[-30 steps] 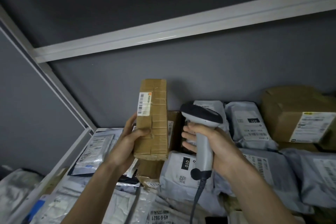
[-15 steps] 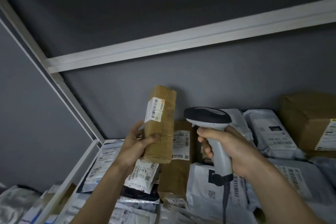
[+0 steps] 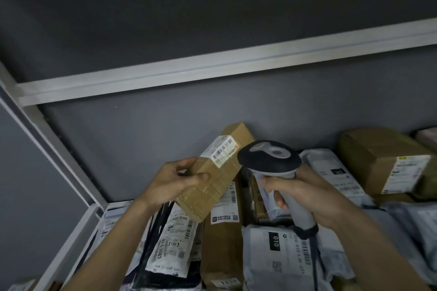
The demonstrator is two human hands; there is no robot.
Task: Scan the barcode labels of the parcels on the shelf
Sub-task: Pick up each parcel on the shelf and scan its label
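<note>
since half a second ago the long cardboard box [image 3: 218, 170] has tipped from nearly upright to a slant, its top end leaning right toward the scanner head, and the barcode scanner [image 3: 269, 160] has risen so its dark head sits just beside the box's white barcode label [image 3: 222, 151]. left hand [image 3: 175, 181] grips the lower half of the box, thumb curled over the front face, fingers wrapped behind. right hand [image 3: 300, 192] is closed round the scanner's pale handle, index finger up by the neck.

above both hands lies open air up to the white shelf rail [image 3: 212, 66]; to the left a white frame post [image 3: 47, 149] slants down and the shelf's front edge [image 3: 68, 248] runs off the bottom corner. the box's top corner stands near the grey back panel [image 3: 165, 130], whether touching i cannot tell.

the scanner's window faces away and is hidden. its cable [image 3: 314, 264] drops out of view behind the right forearm. label print is too small and blurred to read.

below, the shelf is packed with parcels: a grey mailer marked 010 [image 3: 274, 250], a black bag with a white label [image 3: 170, 243], a flat brown parcel [image 3: 222, 231] between them, and a large cardboard box [image 3: 378, 160] at right, cut off by the edge. lighting is dim.
</note>
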